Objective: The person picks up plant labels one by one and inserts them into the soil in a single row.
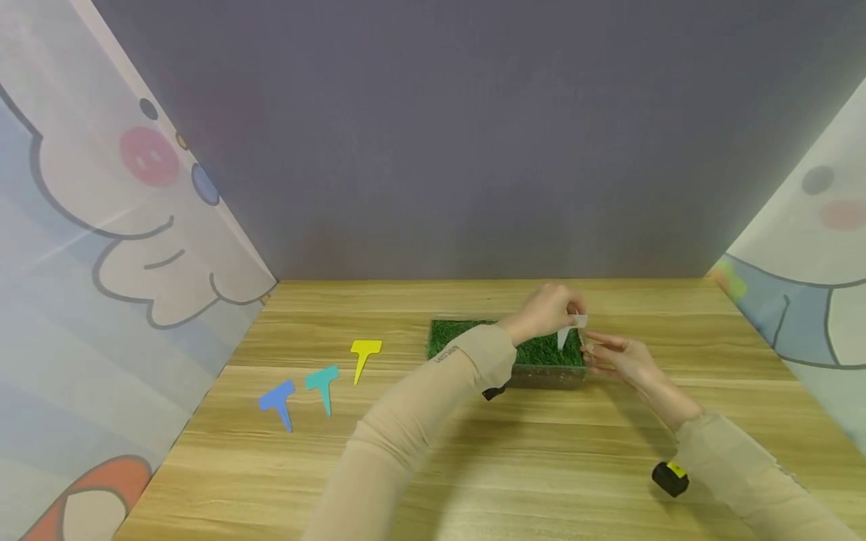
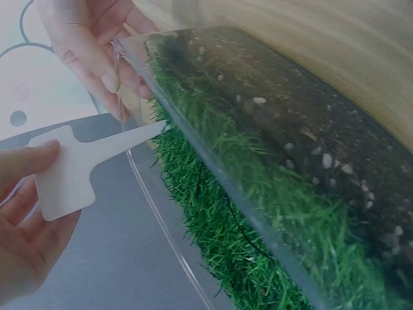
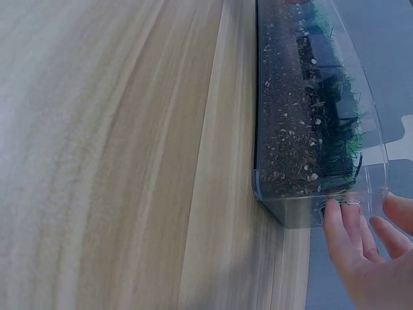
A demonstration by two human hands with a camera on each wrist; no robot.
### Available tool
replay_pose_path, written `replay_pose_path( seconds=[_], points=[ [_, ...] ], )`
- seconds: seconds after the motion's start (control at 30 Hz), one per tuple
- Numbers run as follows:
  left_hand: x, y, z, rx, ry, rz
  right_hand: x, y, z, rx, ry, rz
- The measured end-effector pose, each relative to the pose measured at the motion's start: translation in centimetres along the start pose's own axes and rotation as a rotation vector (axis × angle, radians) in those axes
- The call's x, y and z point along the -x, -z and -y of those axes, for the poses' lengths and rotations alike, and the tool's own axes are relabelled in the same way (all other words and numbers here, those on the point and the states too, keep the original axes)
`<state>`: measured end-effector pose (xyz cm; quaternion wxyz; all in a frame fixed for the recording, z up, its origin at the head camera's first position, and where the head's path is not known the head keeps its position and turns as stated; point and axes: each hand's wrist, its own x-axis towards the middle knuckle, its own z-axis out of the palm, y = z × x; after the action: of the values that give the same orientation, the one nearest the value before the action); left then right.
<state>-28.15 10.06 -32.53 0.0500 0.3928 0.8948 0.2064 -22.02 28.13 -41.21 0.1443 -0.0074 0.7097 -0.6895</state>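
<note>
Between its thumb and fingers, my left hand (image 1: 548,309) pinches a white T-shaped plant label (image 2: 68,171). The label's pointed tip meets the green grass (image 2: 206,213) at the right end of a clear planter box (image 1: 548,377). Dark soil with pale pebbles (image 3: 297,135) shows through the box's wall. At that same end, my right hand (image 1: 629,362) touches the clear end wall, its fingers (image 3: 342,226) on the outside and the thumb near the rim. In the head view, the left forearm covers part of the box.
Left of the box, a yellow label (image 1: 366,349), a teal label (image 1: 325,382) and a blue label (image 1: 277,399) lie on the wooden table (image 1: 541,466). A grey wall (image 1: 433,150) rises behind. Printed cartoon sheets (image 1: 88,188) stand at both sides.
</note>
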Motion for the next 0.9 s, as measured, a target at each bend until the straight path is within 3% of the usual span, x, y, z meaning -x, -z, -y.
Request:
replay_pose_path(
  seconds=[0.17, 0.4, 0.9],
  points=[
    [0.0, -0.1, 0.1, -0.009, 0.019, 0.014, -1.0, 1.0, -1.4, -0.03, 0.005, 0.001],
    [0.1, -0.6, 0.3, -0.016, 0.03, 0.017, -2.0, 1.7, -2.7, -0.043, -0.066, -0.071],
    [0.4, -1.2, 0.8, -0.005, 0.052, 0.034, -1.8, 1.5, -2.4, 0.004, -0.084, -0.081]
  ],
)
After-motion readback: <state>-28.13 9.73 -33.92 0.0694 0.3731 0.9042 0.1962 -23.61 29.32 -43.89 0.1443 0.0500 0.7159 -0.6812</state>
